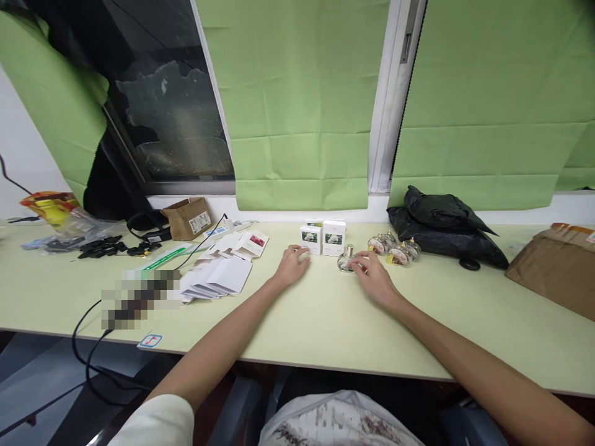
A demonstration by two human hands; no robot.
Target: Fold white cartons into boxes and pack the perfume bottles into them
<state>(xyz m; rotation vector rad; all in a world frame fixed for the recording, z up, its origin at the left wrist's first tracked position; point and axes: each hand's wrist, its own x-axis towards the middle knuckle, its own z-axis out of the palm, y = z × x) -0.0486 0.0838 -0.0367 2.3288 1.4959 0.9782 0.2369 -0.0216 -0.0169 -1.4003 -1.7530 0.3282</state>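
Observation:
My left hand (291, 265) lies on the pale green table (325, 322), its fingertips touching a small white box (311, 238) with a flower picture. A second white box (334, 237) stands beside it. My right hand (373, 277) rests on the table with its fingers closed around a small round glass perfume bottle (345, 259) with a silver cap. Several more round bottles (394, 249) with gold caps sit just right of it.
Flat unfolded white cartons (218, 272) lie in a pile to the left. A black bag (446, 232) and a brown parcel (555, 269) are at the right. A small cardboard box (188, 218), black cables (90, 347) and plastic packets (60, 217) crowd the far left.

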